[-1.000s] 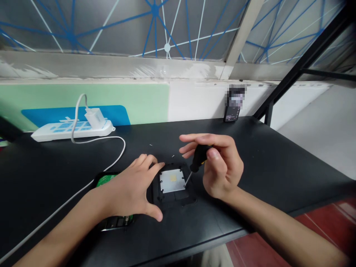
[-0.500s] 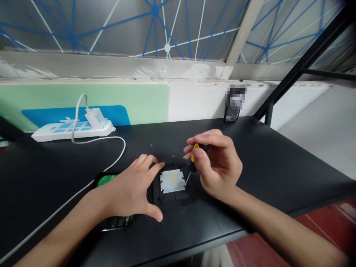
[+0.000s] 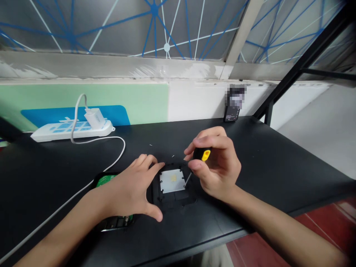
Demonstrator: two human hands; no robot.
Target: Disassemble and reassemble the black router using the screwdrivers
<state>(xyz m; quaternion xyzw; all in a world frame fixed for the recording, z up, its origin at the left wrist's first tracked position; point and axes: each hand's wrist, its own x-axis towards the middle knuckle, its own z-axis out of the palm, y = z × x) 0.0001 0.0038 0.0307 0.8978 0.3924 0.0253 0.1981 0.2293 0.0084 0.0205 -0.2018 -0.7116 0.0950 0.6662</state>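
Observation:
My right hand [image 3: 219, 159] grips a black and yellow screwdriver [image 3: 202, 154] between thumb and fingers. The screwdriver slants down to the left, its tip at the lower right corner of a silver metal plate [image 3: 169, 185]. That plate, with a small yellowish square on it, lies in a black plastic casing [image 3: 176, 198] on the table. My left hand [image 3: 130, 191] is spread out at the casing's left side, index fingertip at its top edge and thumb near its lower left. Partly hidden under my left arm is a black housing with a green circuit board [image 3: 105, 180].
Two small screws [image 3: 172, 156] lie on the black table [image 3: 267, 178] beyond the casing. A white power strip [image 3: 69, 129] with a charger [image 3: 94, 118] stands back left, its white cable [image 3: 55, 217] running across the table. A phone [image 3: 231, 113] leans on the wall.
The screwdriver handle has turned in my right hand; its yellow part now faces right. My right fingers have shifted round it. My left hand, the casing and the plate stay in place.

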